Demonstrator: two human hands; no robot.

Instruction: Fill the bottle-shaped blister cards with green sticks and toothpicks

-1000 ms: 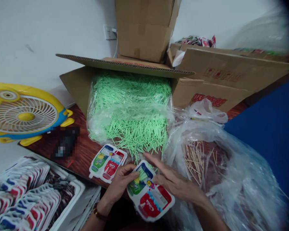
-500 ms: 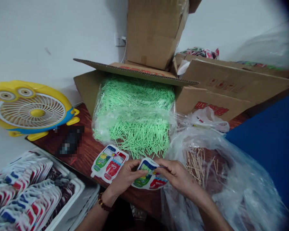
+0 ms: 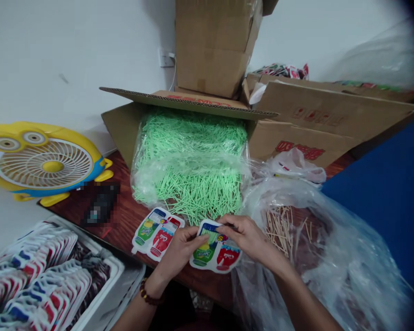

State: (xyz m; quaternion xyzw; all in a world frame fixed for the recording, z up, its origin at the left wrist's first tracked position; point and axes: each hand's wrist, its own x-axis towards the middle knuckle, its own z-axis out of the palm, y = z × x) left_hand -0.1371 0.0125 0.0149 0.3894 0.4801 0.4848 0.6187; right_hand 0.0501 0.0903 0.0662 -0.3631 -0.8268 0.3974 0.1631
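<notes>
A flat packet printed with a green Sprite bottle and a red Cola bottle is held over the table's front edge. At its left side, my left hand pinches it between thumb and fingers. Closed on the packet's upper right is my right hand; its fingertips are partly hidden. A similar printed packet lies on the table just left of my left hand. Behind both hands, many thin light-green sticks spill from a clear plastic bag inside an open cardboard box.
Clear plastic with pale sticks spreads at right. A white bin packed with similar printed packets stands at lower left. A yellow fan and a blurred dark object sit left. More cartons stand behind.
The held packet has risen slightly and its printed face shows more fully. My right fingers have shifted up and left along its top, uncovering the Cola side. The view has shifted a little.
</notes>
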